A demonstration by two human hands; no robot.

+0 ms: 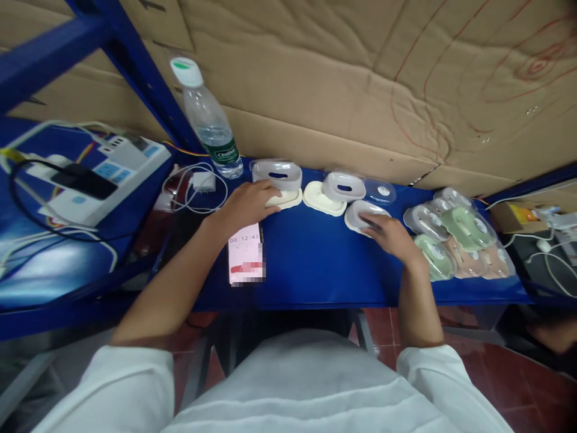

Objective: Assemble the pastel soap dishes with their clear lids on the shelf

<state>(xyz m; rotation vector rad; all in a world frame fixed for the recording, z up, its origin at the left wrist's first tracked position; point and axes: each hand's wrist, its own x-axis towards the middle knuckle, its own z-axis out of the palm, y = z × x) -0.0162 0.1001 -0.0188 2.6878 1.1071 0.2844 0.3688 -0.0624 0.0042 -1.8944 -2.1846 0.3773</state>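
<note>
On the blue table [311, 264] my left hand [249, 203] rests on a cream soap-dish base [288, 199] under a clear plastic insert [277, 174]; its fingers curl over the base's edge. My right hand [391, 234] lies on another clear insert set on a cream base [365, 213], fingers pressed down on it. Between them sits a third cream base [318, 198] with a clear insert [343, 185] and a clear lid [382, 191] beside it.
A stack of green and pink soap dishes [455, 240] lies at the right. A phone showing a timer [246, 252] lies near my left wrist. A water bottle [210, 120], a white charger with cable [198, 183] and a power strip [103, 174] are at the left. Cardboard [360, 78] backs the table.
</note>
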